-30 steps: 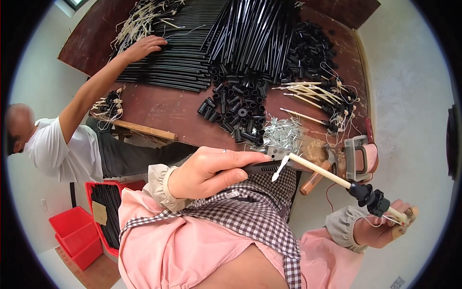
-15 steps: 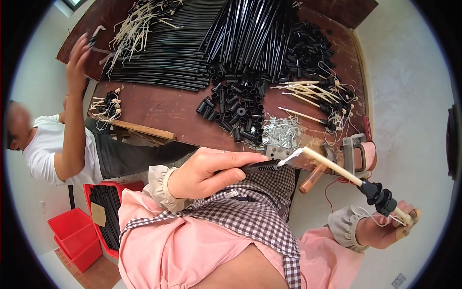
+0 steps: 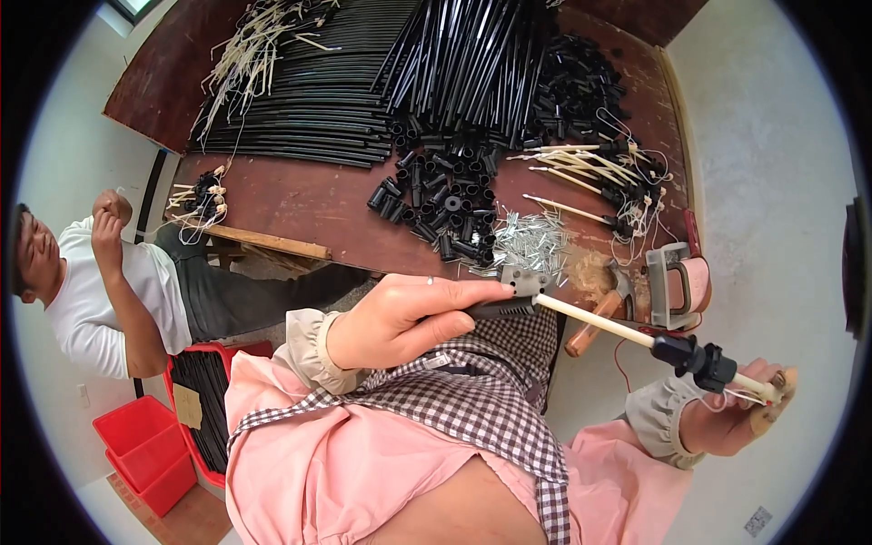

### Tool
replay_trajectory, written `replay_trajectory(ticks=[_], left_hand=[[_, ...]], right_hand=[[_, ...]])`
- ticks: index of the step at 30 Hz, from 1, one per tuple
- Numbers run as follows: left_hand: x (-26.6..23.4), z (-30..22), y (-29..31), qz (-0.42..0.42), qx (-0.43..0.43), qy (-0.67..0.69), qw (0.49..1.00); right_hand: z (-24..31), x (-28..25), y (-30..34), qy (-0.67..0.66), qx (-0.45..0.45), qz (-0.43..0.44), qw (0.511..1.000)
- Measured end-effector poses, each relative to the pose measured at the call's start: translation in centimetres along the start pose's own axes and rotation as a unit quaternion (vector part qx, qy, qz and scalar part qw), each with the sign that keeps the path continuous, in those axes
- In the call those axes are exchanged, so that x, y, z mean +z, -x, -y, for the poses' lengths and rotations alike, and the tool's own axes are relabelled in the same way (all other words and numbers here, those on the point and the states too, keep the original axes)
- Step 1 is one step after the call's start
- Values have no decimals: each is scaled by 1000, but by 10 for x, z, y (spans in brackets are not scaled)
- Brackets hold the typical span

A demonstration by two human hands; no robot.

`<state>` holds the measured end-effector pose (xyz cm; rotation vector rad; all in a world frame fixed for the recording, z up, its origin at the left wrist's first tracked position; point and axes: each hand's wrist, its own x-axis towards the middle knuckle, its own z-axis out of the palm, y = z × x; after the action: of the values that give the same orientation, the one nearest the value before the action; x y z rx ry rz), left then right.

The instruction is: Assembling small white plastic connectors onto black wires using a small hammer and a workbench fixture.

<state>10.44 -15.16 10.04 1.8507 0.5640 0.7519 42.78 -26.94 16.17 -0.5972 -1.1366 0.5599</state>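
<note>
My left hand is closed around a short black plastic tube, its index finger stretched along the top toward the tube's right end. The tip of a cream stick meets that end; whether it sits inside, I cannot tell. Black ribbed fittings are threaded on the stick, and thin white wire loops beside them. At the right, my right hand grips the stick's far end, its fingers partly hidden. Just beyond my left fingertips is a grey metal block with holes, at the table edge.
Loose black tubes, silver pins and wired sticks lie on the brown table. Long black rods fill its back. A hammer rests at the edge. A co-worker sits left, near red bins.
The stick's tip has come left against the black tube, and the white wire end between them no longer shows. The co-worker's raised hand has come down to the other hand.
</note>
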Motion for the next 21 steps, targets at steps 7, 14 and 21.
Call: replay_trajectory(ticks=[7, 14, 21], left_hand=[[4, 8, -4, 23, -9, -145, 989], [13, 30, -5, 3, -12, -6, 1000], [41, 33, -13, 6, -8, -100, 995]], right_hand=[[-4, -8, -7, 73, 65, -33, 995], [-6, -24, -1, 124, 151, -4, 981], [-102, 55, 14, 24, 535, 125, 835]])
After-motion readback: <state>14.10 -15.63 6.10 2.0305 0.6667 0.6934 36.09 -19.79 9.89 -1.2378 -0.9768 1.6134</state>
